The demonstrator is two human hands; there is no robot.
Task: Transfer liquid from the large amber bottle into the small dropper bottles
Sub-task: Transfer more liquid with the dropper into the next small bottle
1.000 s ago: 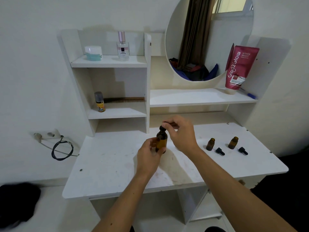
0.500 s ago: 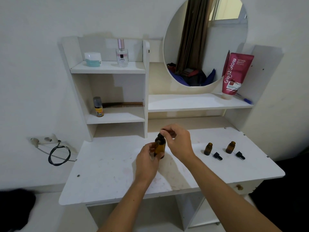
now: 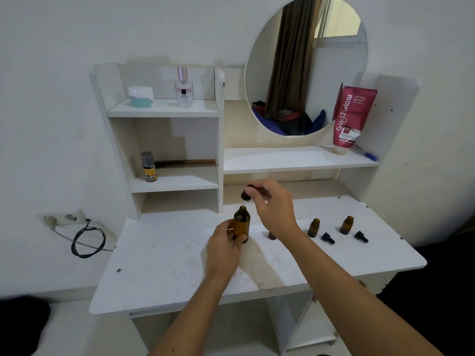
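small dropper bottles (image 3: 313, 227) beside right arm (image 3: 334, 273)

A white vanity table (image 3: 159, 273) stood against a plain white wall (image 3: 51, 73). Above its top, a round mirror (image 3: 305, 65) reflected a brown curtain and a bright window. Left of the table, a wall socket (image 3: 61, 218) held a coiled black cable (image 3: 88, 242).

We see our left hand (image 3: 223, 244) gripping the large amber bottle (image 3: 241, 224) mid-tabletop (image 3: 164, 263) while our right hand (image 3: 275, 209) pinches its dropper cap (image 3: 246, 194) just above the open neck
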